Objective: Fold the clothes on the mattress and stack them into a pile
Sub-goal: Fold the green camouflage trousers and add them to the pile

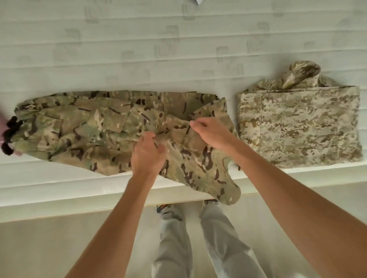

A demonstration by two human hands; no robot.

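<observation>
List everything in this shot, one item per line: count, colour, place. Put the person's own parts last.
mattress: one, white quilted, fills the upper frame.
camo garment: one, green-brown blotched, spread along the near edge, one corner hanging over it.
folded garment: one, tan pixel camo, on the mattress right of the first.
dark item: one, black with pink, at the left edge under the camo garment's end; too cut off to identify.
white scrap: one, at the top edge; unclear.
floor: beige, below the mattress.
legs: two, in light grey trousers, bottom centre.
left hand: one, gripping the camo garment.
right hand: one, pinching the camo garment.
</observation>
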